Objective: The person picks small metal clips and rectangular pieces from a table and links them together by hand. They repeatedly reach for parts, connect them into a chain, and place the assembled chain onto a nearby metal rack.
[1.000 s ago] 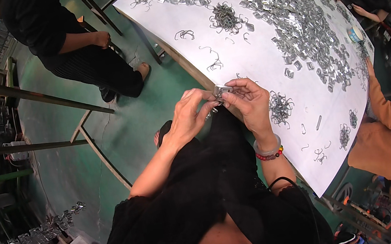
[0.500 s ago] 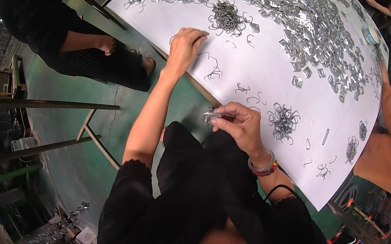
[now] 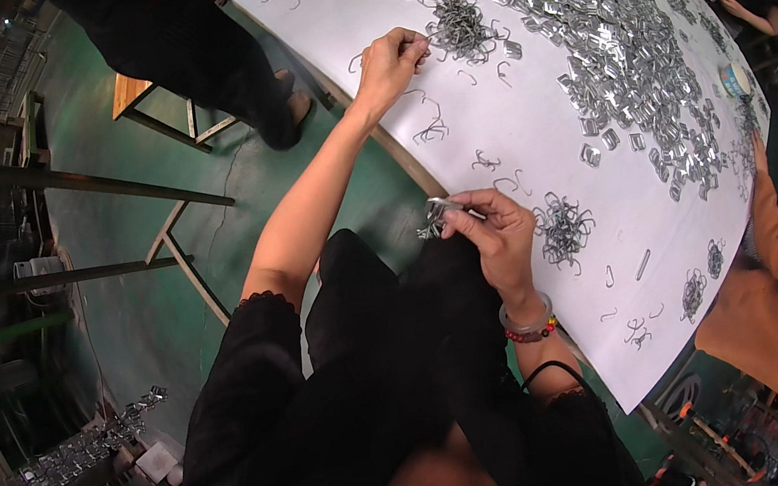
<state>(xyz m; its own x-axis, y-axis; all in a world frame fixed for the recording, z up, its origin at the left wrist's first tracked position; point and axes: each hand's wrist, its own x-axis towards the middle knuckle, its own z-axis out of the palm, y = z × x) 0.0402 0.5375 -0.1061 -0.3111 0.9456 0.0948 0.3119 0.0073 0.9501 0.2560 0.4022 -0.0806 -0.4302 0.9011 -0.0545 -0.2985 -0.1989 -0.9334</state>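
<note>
Currently, the right hand holds metal pieces.

No words, numbers or signs can be read anywhere in this view. A small round tub with blue-and-white coloring stands near the right edge of a white-topped bench, any print on its side too small and blurred to make out.
</note>
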